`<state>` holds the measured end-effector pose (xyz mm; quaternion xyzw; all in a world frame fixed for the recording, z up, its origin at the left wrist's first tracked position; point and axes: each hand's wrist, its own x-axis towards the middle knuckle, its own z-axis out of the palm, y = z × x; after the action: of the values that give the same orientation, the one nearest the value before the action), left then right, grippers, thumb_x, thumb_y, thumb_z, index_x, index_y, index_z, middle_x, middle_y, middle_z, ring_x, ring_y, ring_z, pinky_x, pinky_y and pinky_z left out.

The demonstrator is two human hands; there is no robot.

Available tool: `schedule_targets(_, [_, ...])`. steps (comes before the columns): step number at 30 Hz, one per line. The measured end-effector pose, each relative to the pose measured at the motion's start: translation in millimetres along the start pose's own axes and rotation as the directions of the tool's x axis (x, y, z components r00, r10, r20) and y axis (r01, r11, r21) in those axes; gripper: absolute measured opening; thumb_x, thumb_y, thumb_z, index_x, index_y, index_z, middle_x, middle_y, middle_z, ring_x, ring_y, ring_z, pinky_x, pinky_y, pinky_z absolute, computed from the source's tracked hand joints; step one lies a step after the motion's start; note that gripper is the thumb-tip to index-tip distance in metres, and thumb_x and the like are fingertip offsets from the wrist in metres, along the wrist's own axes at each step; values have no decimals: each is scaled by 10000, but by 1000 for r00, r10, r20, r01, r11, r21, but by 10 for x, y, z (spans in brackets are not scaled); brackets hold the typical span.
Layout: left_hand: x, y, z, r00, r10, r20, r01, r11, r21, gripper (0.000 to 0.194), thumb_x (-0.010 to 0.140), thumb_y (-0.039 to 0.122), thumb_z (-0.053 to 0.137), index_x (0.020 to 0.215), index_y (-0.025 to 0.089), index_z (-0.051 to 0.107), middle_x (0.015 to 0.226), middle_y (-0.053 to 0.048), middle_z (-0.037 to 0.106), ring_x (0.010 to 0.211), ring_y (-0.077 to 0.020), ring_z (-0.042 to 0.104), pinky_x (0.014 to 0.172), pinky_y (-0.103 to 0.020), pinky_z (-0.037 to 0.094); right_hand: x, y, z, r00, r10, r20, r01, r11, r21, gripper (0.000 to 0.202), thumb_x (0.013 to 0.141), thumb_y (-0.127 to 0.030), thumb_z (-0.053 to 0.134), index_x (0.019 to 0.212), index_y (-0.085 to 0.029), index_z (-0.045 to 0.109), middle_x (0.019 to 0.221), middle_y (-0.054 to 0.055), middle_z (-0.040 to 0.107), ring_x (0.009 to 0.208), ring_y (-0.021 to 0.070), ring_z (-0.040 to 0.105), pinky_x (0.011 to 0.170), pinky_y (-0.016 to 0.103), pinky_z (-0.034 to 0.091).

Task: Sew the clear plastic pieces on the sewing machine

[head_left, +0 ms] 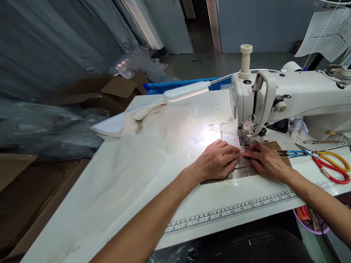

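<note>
A white sewing machine (298, 89) stands on the right of the white table, its needle and presser foot (242, 140) low over the work. Just left of the foot, my left hand (221, 160) rests palm down, fingers together on thin, pale, see-through fabric (230, 140). My right hand (264, 159) is close on the other side, its thumb and index fingertip near the fabric edge in front of the foot. The two hands' fingertips almost meet. Beneath them lies a brown sheet (212, 181) partly covered with clear tape. What the fingertips pinch is too small to tell.
Red-and-yellow scissors (333, 164) and blue snips (294, 153) lie right of my right hand. A lamp (187, 91) reaches over pale cloth (164, 124). A ruler strip (233, 212) runs along the front edge. Cardboard boxes (117, 87) stand at left.
</note>
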<state>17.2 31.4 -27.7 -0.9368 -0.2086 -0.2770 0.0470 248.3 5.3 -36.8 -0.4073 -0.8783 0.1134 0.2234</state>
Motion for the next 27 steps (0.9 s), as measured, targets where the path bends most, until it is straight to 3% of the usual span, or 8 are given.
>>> schedule_targets(14, [15, 44, -43, 992, 32, 122, -48, 991, 129, 224, 935, 185, 470, 961, 175, 692, 997, -64, 720, 702, -162, 567, 644, -343, 451, 7, -2, -7, 1000, -17, 19, 18, 999, -35, 358, 952, -217, 438, 1196, -251, 697, 1037, 101, 623, 887, 205, 641, 760, 370, 580])
schedule_targets(21, [31, 49, -47, 994, 64, 85, -73, 992, 104, 192, 916, 142, 479, 937, 172, 668, 989, -62, 715, 788, -178, 591, 739, -370, 479, 3, -2, -9, 999, 18, 26, -17, 999, -36, 398, 953, -214, 416, 1274, -251, 648, 1068, 103, 616, 895, 211, 637, 750, 368, 570])
schedule_targets(27, [27, 50, -34, 992, 52, 116, -55, 998, 24, 224, 939, 147, 443, 928, 148, 666, 967, -86, 703, 749, -162, 607, 682, -334, 517, 5, -7, -17, 999, 6, 36, -5, 1000, -28, 386, 941, -194, 428, 1252, -234, 653, 1068, 97, 609, 921, 206, 622, 797, 361, 555])
